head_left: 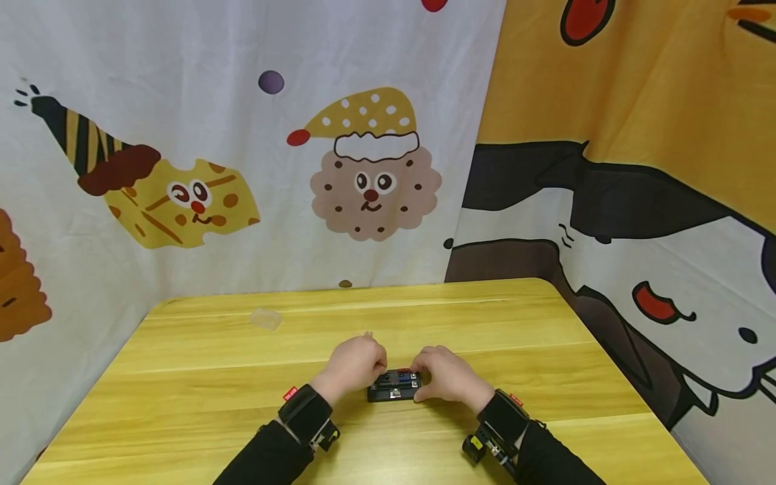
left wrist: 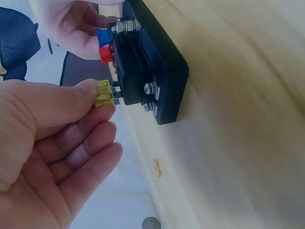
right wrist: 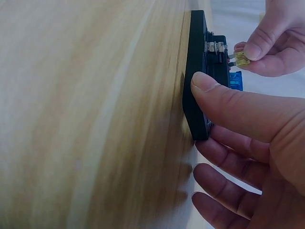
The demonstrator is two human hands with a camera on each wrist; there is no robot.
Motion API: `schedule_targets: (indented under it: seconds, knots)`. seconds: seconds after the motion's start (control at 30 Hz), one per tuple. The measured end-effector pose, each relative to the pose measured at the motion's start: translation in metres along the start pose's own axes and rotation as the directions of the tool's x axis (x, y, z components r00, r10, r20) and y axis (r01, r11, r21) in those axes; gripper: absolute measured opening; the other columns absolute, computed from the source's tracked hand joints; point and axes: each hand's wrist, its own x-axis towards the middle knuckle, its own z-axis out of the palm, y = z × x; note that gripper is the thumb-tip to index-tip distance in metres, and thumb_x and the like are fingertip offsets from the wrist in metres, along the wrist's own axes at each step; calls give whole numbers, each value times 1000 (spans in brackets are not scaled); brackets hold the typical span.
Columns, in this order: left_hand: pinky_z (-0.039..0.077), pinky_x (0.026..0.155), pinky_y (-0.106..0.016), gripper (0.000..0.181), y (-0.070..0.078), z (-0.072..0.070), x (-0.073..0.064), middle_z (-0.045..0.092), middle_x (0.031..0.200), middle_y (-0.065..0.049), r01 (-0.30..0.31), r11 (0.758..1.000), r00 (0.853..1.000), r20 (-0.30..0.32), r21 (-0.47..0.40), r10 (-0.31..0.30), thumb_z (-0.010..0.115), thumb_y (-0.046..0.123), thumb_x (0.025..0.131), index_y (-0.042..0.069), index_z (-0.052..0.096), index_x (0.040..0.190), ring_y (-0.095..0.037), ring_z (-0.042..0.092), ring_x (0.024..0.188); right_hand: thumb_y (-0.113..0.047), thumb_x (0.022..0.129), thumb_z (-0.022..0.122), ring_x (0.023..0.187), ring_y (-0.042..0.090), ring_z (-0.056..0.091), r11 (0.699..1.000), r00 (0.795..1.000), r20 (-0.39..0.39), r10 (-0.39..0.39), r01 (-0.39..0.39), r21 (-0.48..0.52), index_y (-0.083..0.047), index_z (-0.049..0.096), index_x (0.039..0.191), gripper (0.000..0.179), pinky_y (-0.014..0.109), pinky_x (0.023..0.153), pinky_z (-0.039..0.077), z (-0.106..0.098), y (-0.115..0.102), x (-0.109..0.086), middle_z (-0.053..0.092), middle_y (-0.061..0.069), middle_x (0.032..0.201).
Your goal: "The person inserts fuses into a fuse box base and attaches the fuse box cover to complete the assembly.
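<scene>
A black fuse block (head_left: 394, 393) lies flat on the table between the two hands. Between thumb and index finger, my left hand (left wrist: 52, 129) pinches a yellow blade fuse (left wrist: 103, 93), its metal prongs pointing at the block's end slot and right at its top face. A blue blade fuse (left wrist: 103, 37) and a red one (left wrist: 106, 55) sit in the block further along. Metal screw terminals (left wrist: 149, 88) line the block's side. My right hand (right wrist: 257, 124) grips the opposite end of the block, thumb on the near side and fingers on the far side.
The wooden table (head_left: 212, 397) extends around the block. A small clear plastic piece (head_left: 266, 318) lies near its back left edge. A printed curtain (head_left: 212, 121) hangs behind the table and along its right side.
</scene>
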Motion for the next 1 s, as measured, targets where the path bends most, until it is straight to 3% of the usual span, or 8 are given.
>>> schedule_targets:
  seconds: [0.13, 0.27, 1.0]
  knots:
    - [53, 76, -32, 18, 2, -1, 0, 61, 65, 11, 8, 1000, 1000, 13, 6, -8, 75, 10, 84, 17, 69, 68, -6, 54, 61, -27, 67, 92, 95, 20, 56, 1000, 1000, 3, 8, -8, -2, -14, 73, 100, 40, 40, 84, 49, -1, -1, -1, 64, -4, 97]
    - [49, 61, -28, 15, 3, 0, -1, 62, 67, 10, 21, 1000, 999, 27, 16, -22, 76, 13, 84, 17, 70, 71, -7, 55, 62, -27, 67, 92, 95, 20, 56, 1000, 1000, 5, 15, -15, -4, -14, 73, 100, 40, 40, 84, 49, -1, -1, -1, 64, -4, 97]
    - [49, 59, -28, 12, 6, 9, 0, 62, 68, 10, 137, 991, 990, 37, -2, -137, 78, 16, 84, 17, 70, 74, -7, 56, 62, -28, 66, 93, 93, 17, 55, 1000, 1000, -2, 13, -13, -11, -15, 73, 98, 40, 38, 83, 49, -2, -2, -2, 64, -6, 97]
